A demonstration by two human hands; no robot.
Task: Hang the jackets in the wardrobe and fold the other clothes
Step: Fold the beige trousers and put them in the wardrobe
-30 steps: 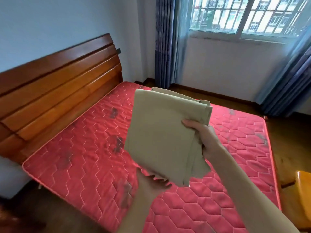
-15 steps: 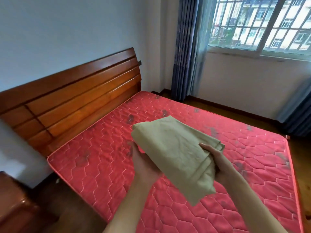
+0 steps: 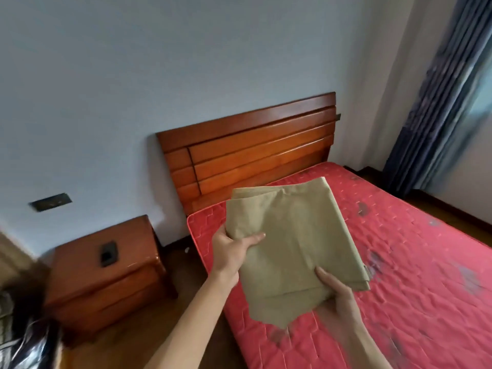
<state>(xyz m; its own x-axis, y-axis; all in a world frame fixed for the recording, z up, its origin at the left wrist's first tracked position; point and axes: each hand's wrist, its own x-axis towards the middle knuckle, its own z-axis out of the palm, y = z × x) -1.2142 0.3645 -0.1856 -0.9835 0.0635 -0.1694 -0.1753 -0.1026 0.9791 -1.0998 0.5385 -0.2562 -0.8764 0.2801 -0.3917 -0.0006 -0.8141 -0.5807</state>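
step: fold looks done imo, garment held up over the bed corner | left hand pinches its side, right hand grips the near edge, fingers clamped on cloth | next: lay it flat, keep folds together

Gripping a folded khaki garment in left hand and right hand, above red mattress near wooden nightstand.

Left hand, right hand partly hidden under folded cloth; curtain blurred, cut by edge
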